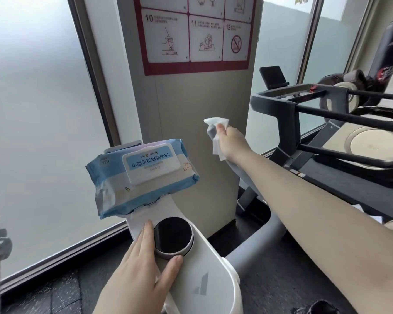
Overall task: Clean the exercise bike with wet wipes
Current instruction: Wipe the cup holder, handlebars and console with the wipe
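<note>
Wipe (216, 134) bunched in my right hand (230, 141), grip curled tight round it and the bike's grey handlebar end (211, 130), out front by the pillar (191, 132). Left hand (145, 264) flat on the white bike console (204, 279), fingers straight, thumb & index either side of the black round knob (173, 236). Wipes pack (141, 175) sits on the console just ahead, lid closed. Treadmill (326, 132) to the right.

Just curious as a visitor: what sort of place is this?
Probably a gym: a white exercise bike, a treadmill beside it, and a numbered rules poster on the pillar.
</note>
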